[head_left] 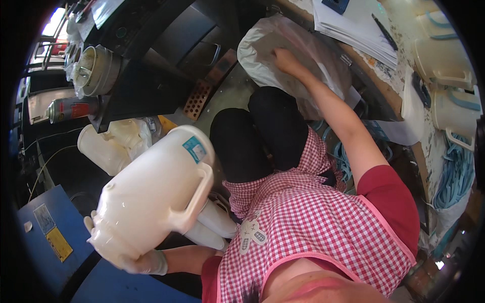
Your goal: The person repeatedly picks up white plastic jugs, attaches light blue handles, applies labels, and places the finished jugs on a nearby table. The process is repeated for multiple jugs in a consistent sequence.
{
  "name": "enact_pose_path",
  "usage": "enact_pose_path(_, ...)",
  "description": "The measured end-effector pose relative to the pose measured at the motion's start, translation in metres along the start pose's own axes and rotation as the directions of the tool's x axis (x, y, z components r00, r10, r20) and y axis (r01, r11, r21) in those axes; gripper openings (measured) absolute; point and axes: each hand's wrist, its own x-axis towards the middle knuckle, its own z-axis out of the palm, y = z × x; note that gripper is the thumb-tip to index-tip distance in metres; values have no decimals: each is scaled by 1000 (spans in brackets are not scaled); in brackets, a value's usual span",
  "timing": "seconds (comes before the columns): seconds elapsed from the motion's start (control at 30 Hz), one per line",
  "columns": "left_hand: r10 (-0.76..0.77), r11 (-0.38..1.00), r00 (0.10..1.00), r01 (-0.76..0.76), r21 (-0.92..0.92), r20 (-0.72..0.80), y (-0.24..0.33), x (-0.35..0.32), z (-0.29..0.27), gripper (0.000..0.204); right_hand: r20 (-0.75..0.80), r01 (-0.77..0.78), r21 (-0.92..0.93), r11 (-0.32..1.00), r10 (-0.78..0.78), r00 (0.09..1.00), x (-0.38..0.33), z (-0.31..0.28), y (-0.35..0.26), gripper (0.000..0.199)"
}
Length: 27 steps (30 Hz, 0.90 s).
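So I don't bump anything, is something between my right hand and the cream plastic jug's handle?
Yes: from the right hand, the translucent white plastic bag edge comes first, then the black-clothed knees, before the jug's handle.

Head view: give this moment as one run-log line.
left hand: gloved, holding tilted cream handled plastic jug | right hand: at opening of whitish plastic bag

Much of the left grip (145, 263) is hidden behind the cream jug (151, 192).

held pitcher (151, 189): 1 | far-right pitcher handles (452, 81): 2 | spray can (73, 109): 1
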Motion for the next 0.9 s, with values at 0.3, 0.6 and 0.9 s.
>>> enact_pose_path(0.3,101,927,913,-231,297,394,-76,-27,36,78,156,-137,-281,950,186,970,-14,28,43,19)
enact_pose_path(0.6,414,841,704,-538,53,577,-43,-61,85,79,47,-22,998,61,-449,892,-164,-185,-198,30)
enact_pose_path(0.9,533,769,624,-638,-21,572,-16,-100,80,74,-183,707,340,619,-694,696,-248,-193,-270,31)
